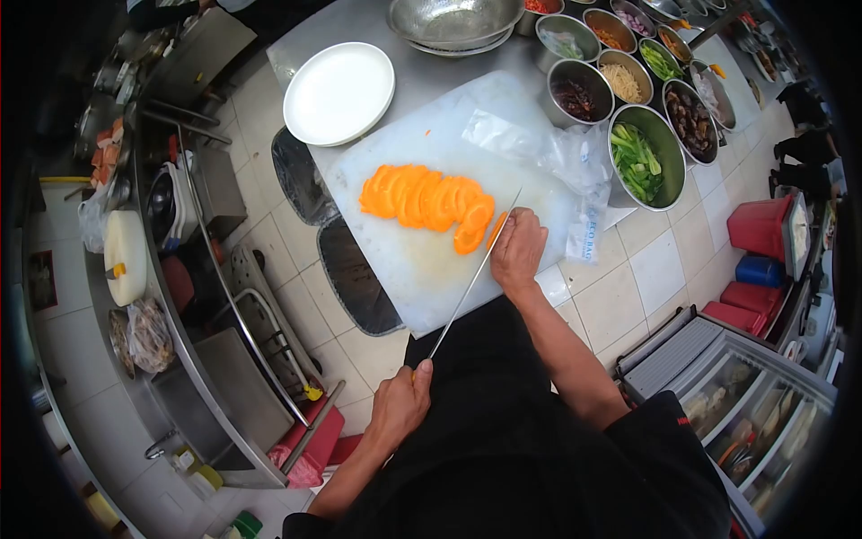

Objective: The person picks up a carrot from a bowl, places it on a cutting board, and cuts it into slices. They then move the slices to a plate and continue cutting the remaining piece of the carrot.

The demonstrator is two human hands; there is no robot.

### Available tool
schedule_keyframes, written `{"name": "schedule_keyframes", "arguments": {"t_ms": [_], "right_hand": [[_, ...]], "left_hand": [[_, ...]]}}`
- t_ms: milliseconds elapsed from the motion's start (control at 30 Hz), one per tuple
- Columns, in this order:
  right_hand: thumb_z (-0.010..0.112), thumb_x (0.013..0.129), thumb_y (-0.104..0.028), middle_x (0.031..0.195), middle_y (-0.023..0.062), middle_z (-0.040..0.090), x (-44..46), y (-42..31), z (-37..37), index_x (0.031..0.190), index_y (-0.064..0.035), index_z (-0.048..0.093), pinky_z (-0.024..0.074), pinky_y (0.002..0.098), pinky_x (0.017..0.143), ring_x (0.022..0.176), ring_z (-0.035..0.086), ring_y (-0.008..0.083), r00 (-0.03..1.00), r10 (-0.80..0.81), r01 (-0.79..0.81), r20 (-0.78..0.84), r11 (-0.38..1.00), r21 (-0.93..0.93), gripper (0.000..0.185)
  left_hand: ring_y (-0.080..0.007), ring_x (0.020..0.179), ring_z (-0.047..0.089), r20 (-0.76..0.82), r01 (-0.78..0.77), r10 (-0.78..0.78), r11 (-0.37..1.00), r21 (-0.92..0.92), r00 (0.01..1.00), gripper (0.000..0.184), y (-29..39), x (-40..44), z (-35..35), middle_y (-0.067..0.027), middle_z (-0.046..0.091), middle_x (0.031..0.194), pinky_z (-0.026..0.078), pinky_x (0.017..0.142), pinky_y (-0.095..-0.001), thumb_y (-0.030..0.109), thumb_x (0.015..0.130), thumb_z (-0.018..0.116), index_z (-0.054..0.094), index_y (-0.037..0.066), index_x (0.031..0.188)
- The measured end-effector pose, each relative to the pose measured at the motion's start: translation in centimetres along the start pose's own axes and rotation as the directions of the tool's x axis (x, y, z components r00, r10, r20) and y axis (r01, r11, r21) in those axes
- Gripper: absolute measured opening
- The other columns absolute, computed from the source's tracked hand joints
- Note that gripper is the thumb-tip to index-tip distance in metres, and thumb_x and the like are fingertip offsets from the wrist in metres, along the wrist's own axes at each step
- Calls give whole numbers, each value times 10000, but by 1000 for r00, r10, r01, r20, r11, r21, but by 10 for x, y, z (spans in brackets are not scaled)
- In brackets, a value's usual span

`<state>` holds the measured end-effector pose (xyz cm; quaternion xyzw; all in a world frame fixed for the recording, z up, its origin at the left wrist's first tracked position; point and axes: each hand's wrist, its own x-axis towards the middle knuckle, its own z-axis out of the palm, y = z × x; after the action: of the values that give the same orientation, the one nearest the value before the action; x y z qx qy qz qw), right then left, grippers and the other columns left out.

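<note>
My left hand (401, 404) is closed round the handle of a long knife (464, 295), low at the near edge of the white cutting board (489, 99). The blade slants up across the board to my right hand (519, 247). Curled fingers of that hand press on a small orange carrot piece (496, 230) right beside the blade, partly hidden by them. Left of the blade, overlapping carrot slices (422, 198) lie in a row. A clear plastic bag (530, 144) lies crumpled on the board's right side.
White plates (339, 94) and a metal colander (455, 20) stand behind the board. Metal bowls of ingredients fill the right side, among them a bowl of cut greens (636, 160). Black bins (357, 283) stand below the board's left edge. A sink (211, 395) is at far left.
</note>
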<state>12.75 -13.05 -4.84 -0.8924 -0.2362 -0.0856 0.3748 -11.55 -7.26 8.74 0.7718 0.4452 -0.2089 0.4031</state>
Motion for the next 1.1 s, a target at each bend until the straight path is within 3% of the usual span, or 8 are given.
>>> {"name": "schedule_keyframes", "arguments": {"t_ms": [67,433,633,1100], "right_hand": [[454,924,-89,856,97,572,0,-1,0,951,-60,522,335,421,726,809,518,303,1000,4,-4,3,1000,5,79],[458,929,-93,850,103,569,0,-2,-4,935,-52,525,337,421,718,796,512,309,999,41,-41,28,999,-22,79],[490,924,-113,905,123,592,-9,6,-14,995,-43,538,362,417,750,835,529,313,998,-35,26,45,982,185,110],[503,921,-101,956,110,581,-16,7,-10,1046,-21,510,351,406,735,837,519,289,989,-131,130,62,991,23,149]], "left_hand": [[-545,754,592,29,30,-32,997,69,999,623,-8,0,3,-354,596,723,456,719,-578,490,1004,379,584,-64,805],[-536,822,604,-25,-33,34,998,61,999,666,12,52,28,-365,613,790,470,773,-567,501,1003,361,630,-88,845],[-529,823,616,-13,-34,35,998,50,999,689,10,54,28,-355,629,806,487,777,-560,525,997,348,644,-80,854],[-533,748,595,-37,-50,48,998,-44,998,638,9,22,19,-351,595,717,459,703,-569,495,1003,379,582,-59,758]]}}
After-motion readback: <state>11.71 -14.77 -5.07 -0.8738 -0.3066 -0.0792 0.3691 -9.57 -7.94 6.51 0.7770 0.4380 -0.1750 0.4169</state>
